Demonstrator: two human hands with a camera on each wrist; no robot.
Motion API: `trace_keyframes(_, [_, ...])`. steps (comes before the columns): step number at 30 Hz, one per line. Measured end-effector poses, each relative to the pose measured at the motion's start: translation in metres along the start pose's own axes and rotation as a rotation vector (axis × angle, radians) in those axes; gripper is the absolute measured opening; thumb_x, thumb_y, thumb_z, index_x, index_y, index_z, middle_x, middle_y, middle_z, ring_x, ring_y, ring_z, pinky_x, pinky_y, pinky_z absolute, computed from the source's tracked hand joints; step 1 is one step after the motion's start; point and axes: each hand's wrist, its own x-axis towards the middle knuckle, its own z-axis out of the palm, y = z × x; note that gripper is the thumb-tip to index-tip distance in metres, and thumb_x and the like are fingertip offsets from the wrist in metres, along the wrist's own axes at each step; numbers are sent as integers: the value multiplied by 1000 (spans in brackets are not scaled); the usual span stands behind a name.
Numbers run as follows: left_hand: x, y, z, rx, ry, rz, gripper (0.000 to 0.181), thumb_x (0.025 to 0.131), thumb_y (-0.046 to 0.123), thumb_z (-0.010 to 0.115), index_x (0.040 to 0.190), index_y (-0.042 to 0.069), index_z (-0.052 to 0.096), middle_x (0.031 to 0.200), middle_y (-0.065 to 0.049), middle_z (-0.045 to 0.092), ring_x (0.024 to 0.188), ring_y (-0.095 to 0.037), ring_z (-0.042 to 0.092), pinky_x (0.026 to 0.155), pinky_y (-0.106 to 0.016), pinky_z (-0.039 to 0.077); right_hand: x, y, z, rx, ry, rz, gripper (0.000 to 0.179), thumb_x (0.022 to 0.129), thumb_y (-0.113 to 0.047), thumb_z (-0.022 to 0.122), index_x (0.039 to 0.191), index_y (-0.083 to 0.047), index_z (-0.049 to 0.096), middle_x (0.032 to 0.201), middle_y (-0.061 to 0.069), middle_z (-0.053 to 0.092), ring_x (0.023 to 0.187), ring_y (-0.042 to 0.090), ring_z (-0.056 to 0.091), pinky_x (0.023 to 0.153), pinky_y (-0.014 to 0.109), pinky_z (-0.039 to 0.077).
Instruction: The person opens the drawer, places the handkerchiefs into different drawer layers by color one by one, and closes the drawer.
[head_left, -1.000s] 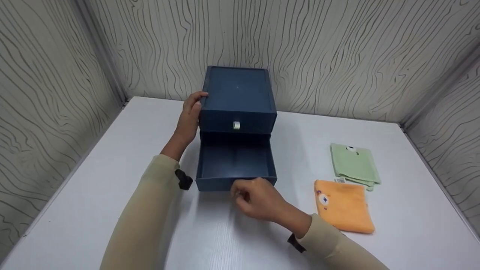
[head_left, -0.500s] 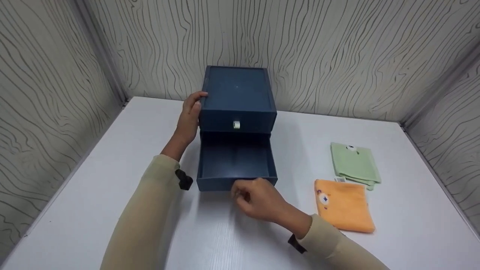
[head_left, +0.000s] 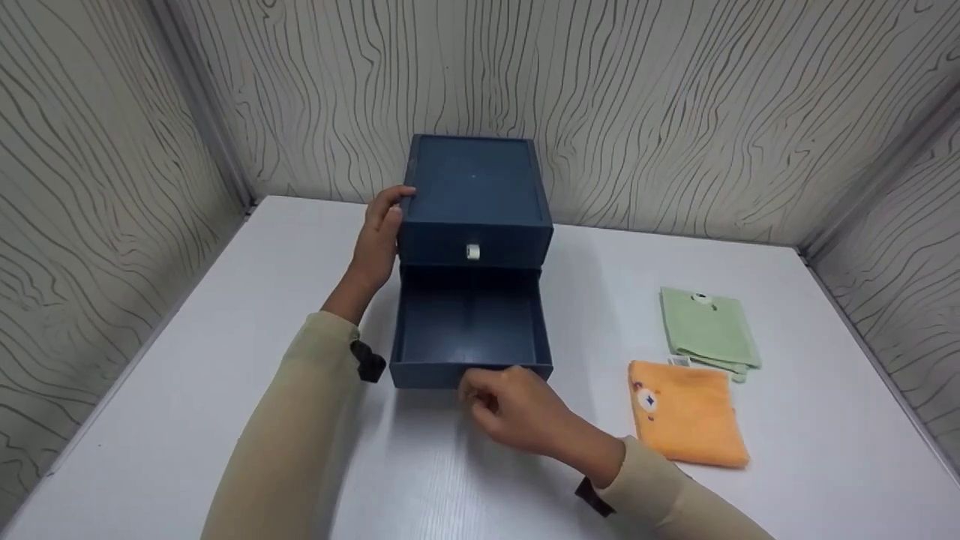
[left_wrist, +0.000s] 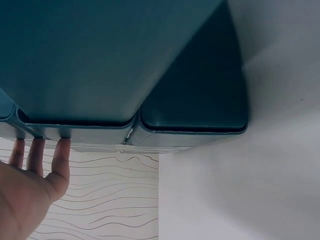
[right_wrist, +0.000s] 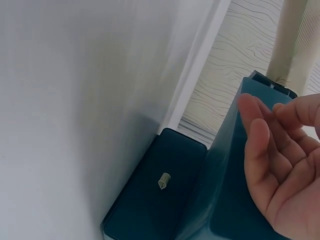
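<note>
A dark blue two-drawer box [head_left: 474, 180] stands against the back wall. Its upper drawer is closed, with a small white pull [head_left: 472, 252] on the front. The lower drawer [head_left: 469, 326] sticks out toward me and has nothing inside. My left hand [head_left: 379, 238] rests along the box's left side, and the left wrist view shows its fingertips [left_wrist: 63, 145] touching that side. At the middle of the lower drawer's front, my right hand [head_left: 517, 409] has thumb and fingers curled together, pinching where the pull sits; the pull itself is hidden behind the fingers.
Two small folded towels lie on the right of the white table [head_left: 817, 420]: a green towel [head_left: 709, 326] farther back and an orange towel [head_left: 690, 416] with an embroidered face in front. Wood-grain patterned panels [head_left: 637, 112] enclose the table at the back and sides.
The lower drawer has slid slightly farther out toward me, with my right hand moving along with it. My left hand stays on the box's side, and the towels lie as before.
</note>
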Motion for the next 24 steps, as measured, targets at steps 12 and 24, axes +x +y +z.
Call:
trace_keyframes(12, [-3,-3,1,4,12,65,39,105,27,28,137,14,44,139,-10,32,74,-15,43,68,-28,38,-18,-8,-13,60,-115,-36,20,84,-16,62,101,-24,67,82,-9,72,67,-3,62,60,14,49])
trace_keyframes(24, [-1,-2,1,-51,-4,69,39,105,26,26,138,11,43,107,-3,39,54,-9,32,56,-25,34,-45,-8,-45,157,-178,-128,31,89,-30,63,120,-31,63,114,-14,66,96,3,62,81,26,52])
